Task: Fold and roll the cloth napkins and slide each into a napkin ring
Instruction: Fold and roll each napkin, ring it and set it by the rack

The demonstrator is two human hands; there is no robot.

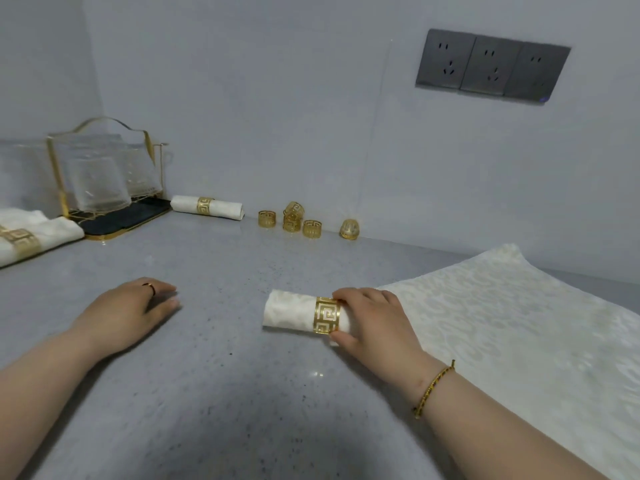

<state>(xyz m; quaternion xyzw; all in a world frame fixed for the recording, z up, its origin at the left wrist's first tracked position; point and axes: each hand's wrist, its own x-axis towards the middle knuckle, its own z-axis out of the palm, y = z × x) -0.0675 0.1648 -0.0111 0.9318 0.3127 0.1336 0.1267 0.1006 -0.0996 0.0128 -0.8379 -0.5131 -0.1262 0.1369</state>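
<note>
Gold fretwork marks the ring (327, 316) that sits round a white roll (291, 311), nearer its right end. The roll lies on its side on the grey counter (225, 393), centre-right in front of the person. The right hand (374, 320) reaches in from the lower right, palm down. Its fingers curl over the roll's right end and the thumb presses the near side, gripping it, with the fingertips touching the ring's edge. A gold bracelet (433, 389) circles that wrist. The left hand (131, 306) lies palm down on the counter well left of the roll, fingers relaxed and together, grasping nothing, with a thin band (149, 287) on one finger. A flat napkin (519, 323) is spread just beyond the right hand. Five spare rings (312, 229) stand by the wall, a ringed napkin (207, 206) to their left.
</note>
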